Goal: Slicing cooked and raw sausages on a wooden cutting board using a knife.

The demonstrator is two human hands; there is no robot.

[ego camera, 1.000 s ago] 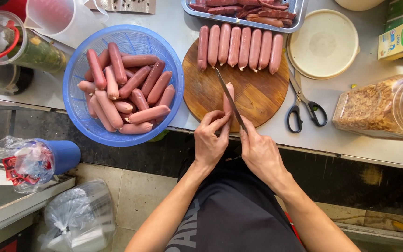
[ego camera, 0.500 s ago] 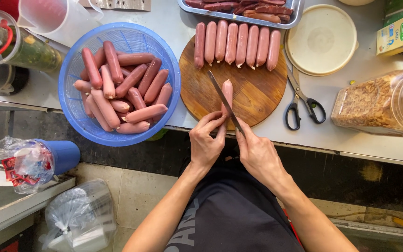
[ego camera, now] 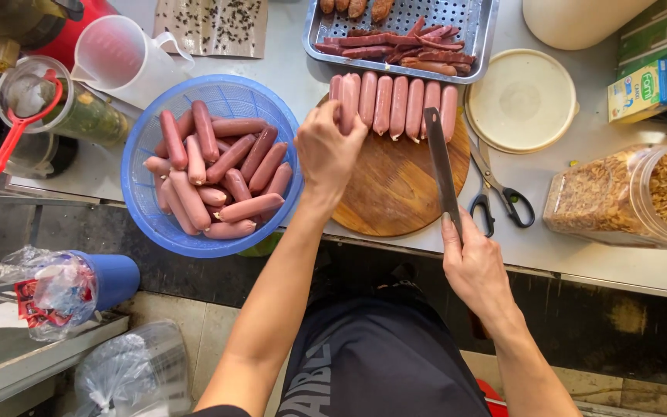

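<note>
While closed: left hand (ego camera: 327, 150) on sausage (ego camera: 347, 104)

A round blue plastic basket (ego camera: 142, 166) of pink sausages stands at the left of the grey table (ego camera: 295, 66). Far left are a clear measuring jug (ego camera: 117, 55) and a lidded glass jar (ego camera: 55, 108). On the far side lies a perforated metal tray (ego camera: 472, 23) of cooked sausages. To the right lie a cream round lid (ego camera: 523, 100), black-handled scissors (ego camera: 499, 193) and a clear jar of fried flakes (ego camera: 627, 197).
</note>
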